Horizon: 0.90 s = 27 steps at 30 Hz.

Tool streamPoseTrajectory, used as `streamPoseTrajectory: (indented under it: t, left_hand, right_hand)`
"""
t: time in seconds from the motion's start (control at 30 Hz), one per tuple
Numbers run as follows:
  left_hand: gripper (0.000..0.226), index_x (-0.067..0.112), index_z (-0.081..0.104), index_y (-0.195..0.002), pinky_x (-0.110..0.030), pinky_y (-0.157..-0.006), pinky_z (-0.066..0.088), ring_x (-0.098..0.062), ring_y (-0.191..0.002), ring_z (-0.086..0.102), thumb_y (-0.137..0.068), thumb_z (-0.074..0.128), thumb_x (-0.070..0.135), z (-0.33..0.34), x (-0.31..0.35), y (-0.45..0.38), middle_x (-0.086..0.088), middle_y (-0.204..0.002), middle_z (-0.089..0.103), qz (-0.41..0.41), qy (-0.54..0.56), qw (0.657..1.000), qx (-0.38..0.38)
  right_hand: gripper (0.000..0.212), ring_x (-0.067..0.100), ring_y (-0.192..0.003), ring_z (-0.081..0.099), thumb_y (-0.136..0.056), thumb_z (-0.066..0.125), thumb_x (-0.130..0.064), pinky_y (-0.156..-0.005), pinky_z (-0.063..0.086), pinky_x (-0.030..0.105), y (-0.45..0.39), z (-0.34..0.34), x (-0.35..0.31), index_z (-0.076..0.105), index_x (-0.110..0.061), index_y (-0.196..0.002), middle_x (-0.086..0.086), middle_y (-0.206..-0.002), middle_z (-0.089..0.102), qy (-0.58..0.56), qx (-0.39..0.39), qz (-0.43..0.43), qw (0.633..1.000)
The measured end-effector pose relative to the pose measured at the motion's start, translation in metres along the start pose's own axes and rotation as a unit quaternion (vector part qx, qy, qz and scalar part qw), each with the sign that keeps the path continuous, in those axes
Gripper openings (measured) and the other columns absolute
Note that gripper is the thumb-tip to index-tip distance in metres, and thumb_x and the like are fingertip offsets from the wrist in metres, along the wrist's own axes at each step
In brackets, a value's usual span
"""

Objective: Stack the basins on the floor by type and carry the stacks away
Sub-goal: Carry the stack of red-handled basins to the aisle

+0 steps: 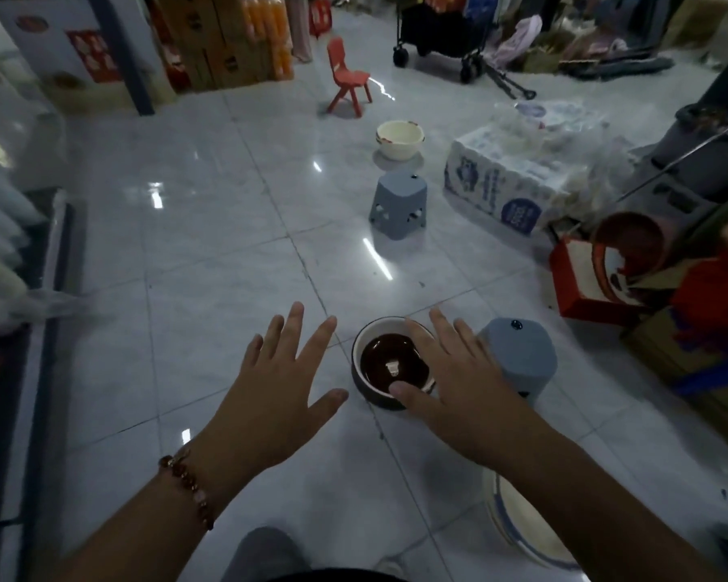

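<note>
Both hands spread, holding nothing: left hand (284, 382) lower centre, right hand (446, 371) over dark basin (389, 365), probably flanking it to lift. Cream basin (399, 139) sits upper centre.

A dark basin (389, 367) with a white rim and reddish-brown inside is being shown on pale marbled tiles (211, 262). Farther off, a cream basin (399, 139), two grey-blue stools (399, 203) and a red chair (347, 77) are being seen. A bracelet (188, 489) of what seem brownish-red beads is being worn.

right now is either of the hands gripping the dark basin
No: both the left hand and right hand are spread open, fingers straight, above the dark basin.
</note>
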<state>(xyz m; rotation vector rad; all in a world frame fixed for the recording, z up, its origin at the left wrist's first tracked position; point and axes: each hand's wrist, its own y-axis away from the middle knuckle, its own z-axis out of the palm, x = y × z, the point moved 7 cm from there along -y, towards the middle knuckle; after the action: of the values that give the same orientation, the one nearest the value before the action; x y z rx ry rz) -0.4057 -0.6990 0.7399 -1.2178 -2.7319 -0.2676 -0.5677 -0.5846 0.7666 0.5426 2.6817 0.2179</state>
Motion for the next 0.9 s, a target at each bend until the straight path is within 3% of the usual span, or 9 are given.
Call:
streamPoseTrajectory:
  t: [0.33,0.43,0.5,0.57,0.63,0.8,0.9]
  left_hand:
    - [0.084,0.04,-0.026,-0.15,-0.042,-0.12,-0.003,-0.028,-0.151,-0.016,-0.084,0.013,0.076,-0.018,-0.134,-0.153,-0.006,-0.161,-0.028,0.015,0.008,1.0,0.003]
    - [0.085,0.041,-0.029,-0.148,-0.041,-0.12,-0.008,-0.027,-0.15,-0.021,-0.088,0.021,0.072,-0.032,-0.177,-0.196,-0.004,-0.16,-0.031,0.017,0.003,1.0,-0.017]
    - [0.085,0.04,-0.029,-0.148,-0.041,-0.119,-0.008,-0.028,-0.15,-0.021,-0.092,0.027,0.071,-0.048,-0.205,-0.232,-0.005,-0.16,-0.031,0.028,-0.012,0.999,-0.021]
    - [0.086,0.038,-0.027,-0.15,-0.044,-0.12,-0.006,-0.029,-0.15,-0.019,-0.094,0.03,0.069,-0.06,-0.228,-0.266,-0.006,-0.162,-0.027,0.038,-0.023,0.999,-0.025]
    - [0.086,0.036,-0.025,-0.151,-0.045,-0.121,-0.004,-0.029,-0.151,-0.017,-0.093,0.029,0.069,-0.071,-0.244,-0.297,-0.006,-0.163,-0.023,0.043,-0.022,0.998,-0.029]
    - [0.086,0.036,-0.025,-0.151,-0.045,-0.122,-0.002,-0.029,-0.151,-0.017,-0.085,0.016,0.072,-0.08,-0.281,-0.371,-0.007,-0.163,-0.023,0.048,-0.028,0.998,-0.038]
    - [0.086,0.036,-0.022,-0.153,-0.045,-0.122,-0.001,-0.029,-0.151,-0.016,-0.09,0.024,0.072,-0.082,-0.304,-0.422,-0.008,-0.162,-0.025,0.046,-0.029,0.998,-0.042]
  right_hand:
    - [0.079,0.024,-0.151,-0.014,-0.094,0.036,-0.066,-0.121,-0.003,0.043,-0.194,0.001,-0.05,-0.003,-0.037,-0.156,-0.002,-0.164,-0.016,0.032,-0.036,0.008,0.999]
    - [0.091,0.024,-0.15,-0.017,-0.078,0.016,-0.081,-0.12,-0.005,0.042,-0.255,-0.004,-0.077,-0.009,-0.039,-0.155,-0.002,-0.163,-0.02,0.027,-0.026,0.016,0.999]
    - [0.098,0.024,-0.15,-0.018,-0.066,0.003,-0.081,-0.12,-0.007,0.041,-0.296,-0.01,-0.093,-0.011,-0.039,-0.154,-0.002,-0.163,-0.021,0.025,-0.019,0.022,0.999]
    - [0.093,0.025,-0.15,-0.017,-0.077,0.015,-0.082,-0.12,-0.006,0.043,-0.332,-0.015,-0.105,-0.011,-0.037,-0.155,0.0,-0.163,-0.021,0.023,-0.023,0.027,0.999]
    - [0.083,0.026,-0.15,-0.017,-0.092,0.031,-0.07,-0.12,-0.006,0.044,-0.366,-0.018,-0.112,-0.009,-0.036,-0.155,0.001,-0.163,-0.02,0.011,-0.032,0.041,0.999]
    - [0.08,0.028,-0.15,-0.015,-0.096,0.037,-0.063,-0.12,-0.006,0.045,-0.456,-0.027,-0.125,-0.006,-0.034,-0.157,0.003,-0.164,-0.016,-0.004,-0.026,0.036,0.999]
    - [0.079,0.027,-0.151,-0.014,-0.096,0.037,-0.062,-0.119,-0.007,0.044,-0.513,-0.033,-0.122,-0.004,-0.034,-0.157,0.003,-0.165,-0.015,-0.018,-0.023,0.03,0.999]
